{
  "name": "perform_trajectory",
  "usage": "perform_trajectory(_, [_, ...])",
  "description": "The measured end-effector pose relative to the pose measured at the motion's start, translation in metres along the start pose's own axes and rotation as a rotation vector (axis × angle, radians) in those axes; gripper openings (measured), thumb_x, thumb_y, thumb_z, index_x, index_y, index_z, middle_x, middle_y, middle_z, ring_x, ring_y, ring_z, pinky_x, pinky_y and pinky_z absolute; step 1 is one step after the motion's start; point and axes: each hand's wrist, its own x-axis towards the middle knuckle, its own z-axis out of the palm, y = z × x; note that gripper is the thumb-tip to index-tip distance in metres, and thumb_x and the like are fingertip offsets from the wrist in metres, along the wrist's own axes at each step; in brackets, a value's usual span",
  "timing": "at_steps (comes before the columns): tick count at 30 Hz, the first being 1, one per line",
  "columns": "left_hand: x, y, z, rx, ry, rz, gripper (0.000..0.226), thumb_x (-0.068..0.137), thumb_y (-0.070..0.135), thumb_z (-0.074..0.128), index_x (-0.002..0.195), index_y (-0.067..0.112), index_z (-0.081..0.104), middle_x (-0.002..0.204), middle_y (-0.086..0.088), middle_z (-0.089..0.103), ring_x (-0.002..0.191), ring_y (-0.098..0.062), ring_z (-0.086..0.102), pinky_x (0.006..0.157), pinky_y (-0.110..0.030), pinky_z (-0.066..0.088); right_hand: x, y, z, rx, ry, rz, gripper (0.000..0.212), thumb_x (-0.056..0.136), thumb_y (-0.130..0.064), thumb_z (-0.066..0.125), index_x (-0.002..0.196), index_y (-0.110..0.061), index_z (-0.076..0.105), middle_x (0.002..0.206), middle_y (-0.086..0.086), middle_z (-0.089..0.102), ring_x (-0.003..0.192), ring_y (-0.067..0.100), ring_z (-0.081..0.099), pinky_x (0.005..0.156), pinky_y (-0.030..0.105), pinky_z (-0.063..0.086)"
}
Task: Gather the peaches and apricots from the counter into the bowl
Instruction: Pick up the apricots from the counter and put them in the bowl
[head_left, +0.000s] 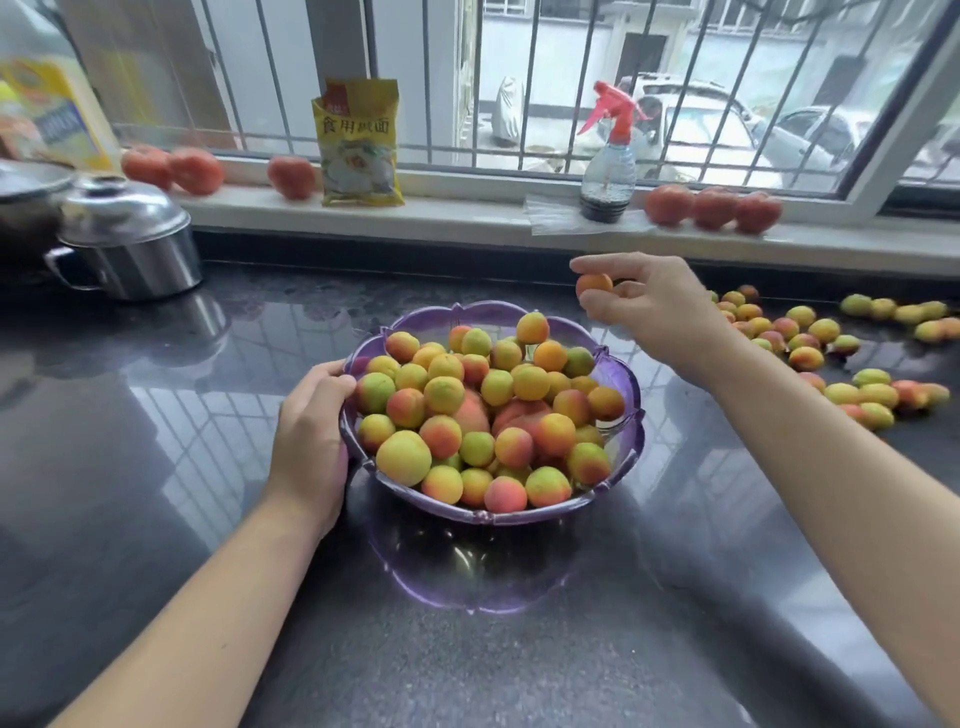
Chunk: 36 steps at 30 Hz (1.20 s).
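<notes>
A purple translucent bowl (621, 457) stands mid-counter, heaped with several apricots and a few peaches (470, 410). My left hand (311, 436) grips the bowl's left rim, thumb over the edge. Above and to the right of the bowl, my right hand (649, 306) pinches one orange apricot (594, 284) between thumb and fingers. Several loose apricots (810, 332) lie scattered on the dark counter at the right, partly hidden behind my right arm.
A steel lidded pot (130, 244) stands at the left. On the window sill are tomatoes (714, 208), a yellow packet (358, 143) and a red-topped spray bottle (608, 156). The glossy dark counter (156, 415) stretches around the bowl.
</notes>
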Motion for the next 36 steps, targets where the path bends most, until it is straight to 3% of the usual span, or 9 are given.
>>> perform_trajectory(3, [-0.001,0.001,-0.001,0.005,-0.014,-0.008,0.026,0.083,0.028,0.056,0.094,0.019,0.077,0.096,-0.006,0.077,0.095,-0.022,0.07,0.088,-0.044,0.054,-0.037,-0.037,0.001,-0.076,-0.105,-0.053,0.035,0.097,-0.019,0.067,0.131,-0.028,0.065,0.103,-0.013,0.072,0.088,0.001,0.071,0.076,0.014,0.056])
perform_trajectory(5, [-0.001,0.002,-0.001,0.01,-0.018,-0.018,0.028,0.082,0.029,0.055,0.096,0.019,0.077,0.095,-0.004,0.078,0.093,-0.021,0.071,0.083,-0.04,0.056,-0.054,-0.054,0.009,-0.186,-0.137,-0.094,0.033,0.096,-0.025,0.069,0.128,-0.031,0.064,0.101,-0.014,0.072,0.09,0.004,0.07,0.079,0.018,0.057])
perform_trajectory(10, [-0.001,0.003,-0.003,0.03,-0.044,-0.017,0.025,0.083,0.031,0.056,0.085,0.03,0.081,0.096,-0.003,0.078,0.096,-0.022,0.07,0.087,-0.045,0.055,-0.076,-0.073,0.044,-0.416,-0.154,-0.15,0.025,0.091,-0.027,0.074,0.113,-0.034,0.066,0.09,-0.016,0.061,0.08,0.004,0.058,0.068,0.018,0.045])
perform_trajectory(16, [-0.003,0.005,-0.005,0.041,-0.06,-0.024,0.025,0.082,0.035,0.057,0.088,0.031,0.081,0.096,-0.003,0.079,0.095,-0.023,0.072,0.092,-0.052,0.058,-0.081,-0.069,0.076,-0.591,-0.221,-0.097,0.027,0.097,-0.033,0.062,0.123,-0.037,0.065,0.119,-0.009,0.06,0.108,0.015,0.057,0.092,0.037,0.052])
perform_trajectory(20, [-0.004,0.006,-0.005,0.033,-0.074,-0.033,0.025,0.082,0.034,0.057,0.087,0.033,0.081,0.096,-0.005,0.08,0.095,-0.025,0.073,0.095,-0.057,0.058,-0.084,-0.073,0.08,-0.616,-0.219,-0.092,0.034,0.103,-0.023,0.052,0.134,-0.035,0.061,0.124,-0.008,0.063,0.105,0.013,0.058,0.082,0.022,0.047])
perform_trajectory(25, [-0.003,0.004,-0.006,0.067,-0.092,-0.017,0.026,0.084,0.038,0.055,0.09,0.035,0.08,0.101,-0.007,0.08,0.107,-0.038,0.074,0.098,-0.063,0.058,-0.084,-0.073,0.079,-0.515,-0.219,-0.054,0.058,0.096,-0.027,0.066,0.146,-0.039,0.039,0.111,-0.019,0.064,0.095,0.007,0.063,0.087,0.035,0.059])
perform_trajectory(36, [-0.001,0.003,-0.007,0.058,-0.091,-0.014,0.026,0.085,0.036,0.055,0.094,0.032,0.08,0.102,-0.007,0.08,0.103,-0.031,0.075,0.097,-0.06,0.059,-0.078,-0.067,0.078,-0.482,-0.243,-0.082,0.042,0.094,-0.034,0.07,0.134,-0.033,0.057,0.109,-0.018,0.065,0.089,0.003,0.063,0.078,0.022,0.055])
